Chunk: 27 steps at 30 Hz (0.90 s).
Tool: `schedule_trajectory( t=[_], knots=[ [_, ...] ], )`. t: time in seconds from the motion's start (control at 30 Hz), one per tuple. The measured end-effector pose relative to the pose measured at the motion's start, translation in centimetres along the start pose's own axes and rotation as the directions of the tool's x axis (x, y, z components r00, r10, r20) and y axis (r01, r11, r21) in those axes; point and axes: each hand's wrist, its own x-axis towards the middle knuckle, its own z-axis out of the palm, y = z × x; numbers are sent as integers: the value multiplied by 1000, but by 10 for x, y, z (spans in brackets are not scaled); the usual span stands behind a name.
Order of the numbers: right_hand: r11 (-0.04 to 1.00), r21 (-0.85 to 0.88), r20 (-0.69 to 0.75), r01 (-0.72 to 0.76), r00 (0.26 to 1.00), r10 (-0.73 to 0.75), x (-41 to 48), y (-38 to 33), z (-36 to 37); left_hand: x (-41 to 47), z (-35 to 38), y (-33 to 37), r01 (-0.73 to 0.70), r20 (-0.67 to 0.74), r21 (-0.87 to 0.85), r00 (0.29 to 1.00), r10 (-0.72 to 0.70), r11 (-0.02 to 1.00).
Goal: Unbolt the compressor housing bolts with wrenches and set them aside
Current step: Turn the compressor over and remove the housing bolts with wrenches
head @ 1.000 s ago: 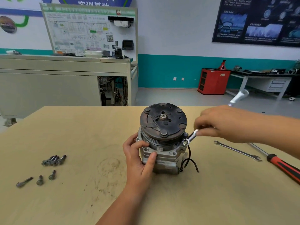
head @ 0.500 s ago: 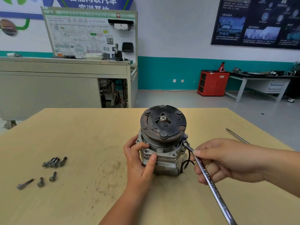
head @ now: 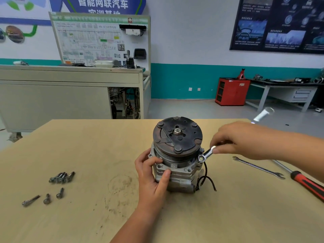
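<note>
Wrench (head: pixel 207 153), swung back from lower right to upper right, ring on bolt (head: pixel 201 157), pinched by right hand (head: pixel 245 139). Compressor (head: pixel 175 174), gripped by left hand (head: pixel 152 176). Another loosening stroke likely.

we see a pale tan wooden counter (head: pixel 228 216), scuffed, with a faint ring stain near its middle. at its right edge lies a screwdriver with a red-and-black handle (head: pixel 308 185). behind, a long grey metal cabinet (head: pixel 52 100) carries a white wiring-diagram board (head: pixel 98 39). along the teal-banded wall (head: pixel 182 81), a red metal cabinet (head: pixel 232 91) stands beside a grey workbench with drawers (head: pixel 287 92), below a dark poster (head: pixel 278 23).
</note>
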Motion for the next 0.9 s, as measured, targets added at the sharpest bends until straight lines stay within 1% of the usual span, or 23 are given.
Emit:
schedule_trajectory(
  t=[0.03, 0.07, 0.1, 0.13, 0.17, 0.2, 0.27, 0.33, 0.4, 0.47, 0.57, 0.63, 0.67, 0.7, 0.73, 0.77, 0.8, 0.83, 0.87, 0.9],
  knots=[
    [998, 59, 20, -5, 1000, 4, -2, 4, -1, 0, 0, -1, -1, -1, -2, 1000, 1, 1000],
    [980, 191, 82, -60, 996, 45, -5, 7, -3, 0, 0, -1, -3, -2, -3, 1000, 3, 1000],
    [915, 375, 165, -148, 982, 91, -9, 8, -3, 0, 1, -2, -5, -5, -4, 1000, 5, 1000],
    [798, 552, 249, -243, 961, 120, -12, 7, -2, 0, 1, -2, -5, -6, -5, 1000, 5, 1000],
    [672, 668, 314, -318, 940, 133, -17, 4, 2, 0, 2, -3, -5, -7, -8, 1000, 5, 1000],
    [565, 743, 350, -359, 928, 130, -21, -2, 8, 0, 2, -3, -6, -10, -12, 1000, 6, 1000],
    [405, 836, 359, -370, 927, 105, -29, -17, 23, 0, 2, -3, -12, -15, -14, 1000, 12, 1000],
    [306, 885, 343, -351, 936, 79, -32, -31, 32, 0, 2, -4, -15, -13, -11, 1000, 15, 1000],
    [263, 904, 330, -337, 941, 72, -33, -37, 35, 0, 1, -3, -14, -6, -7, 1000, 14, 1000],
    [252, 907, 336, -338, 940, 53, -34, -41, 36, 0, 1, -2, -9, 2, -5, 1000, 9, 1000],
    [272, 902, 339, -334, 940, 30, -34, -43, 41, 0, 1, -1, -7, 8, 0, 1000, 7, 1000],
    [317, 884, 350, -344, 936, 41, -31, -42, 38, 0, 0, -2, -4, 8, 0, 1000, 4, 1000],
    [364, 860, 368, -357, 929, 40, -29, -39, 34, 0, 0, -2, -3, 9, 1, 1000, 3, 1000],
    [434, 821, 395, -371, 918, 38, -26, -34, 28, 0, 0, -2, -2, 11, 2, 1000, 2, 1000],
    [539, 755, 418, -374, 907, 44, -22, -28, 20, 0, 0, -3, 1, 14, 5, 1000, -1, 1000],
    [676, 649, 425, -348, 903, 57, -18, -23, 11, 0, 0, -3, 4, 17, 6, 1000, -4, 1000],
    [820, 496, 403, -285, 912, 74, -15, -19, 3, 0, 0, -3, 6, 20, 7, 1000, -6, 1000],
    [934, 301, 340, -191, 937, 82, -11, -16, -3, 0, 0, -3, 7, 21, 7, 1000, -7, 1000],
    [993, 90, 248, -83, 967, 59, -7, -12, -7, 1, 0, -3, 5, 21, 7, 1000, -5, 1000],
    [996, -85, 155, -7, 988, 20, -2, -9, -9, 1, 0, -3, 1, 19, 7, 1000, -1, 1000]
  ],
)
